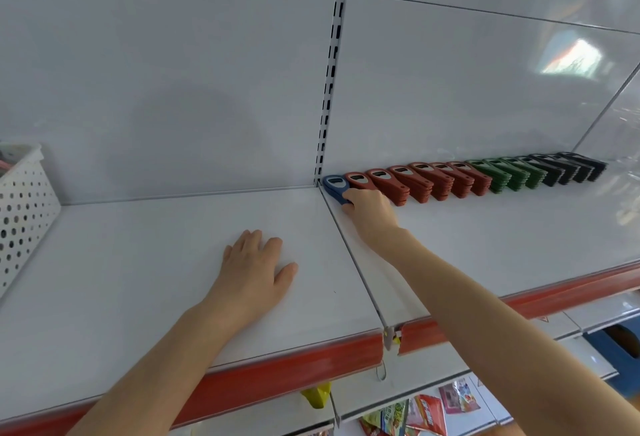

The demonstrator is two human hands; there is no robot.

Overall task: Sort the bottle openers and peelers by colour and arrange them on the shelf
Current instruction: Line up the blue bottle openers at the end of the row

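Placing: my right hand (367, 214) grips the blue opener (333, 183) at the row's left end, just beside the red openers (415, 181).
Left hand (256, 269): flat, empty, on the shelf (485, 245).
Next: I judge aligning, then letting go.

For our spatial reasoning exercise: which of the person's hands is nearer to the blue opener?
Right. The right hand grips the blue opener; the left hand lies flat on the shelf, apart, to its left.
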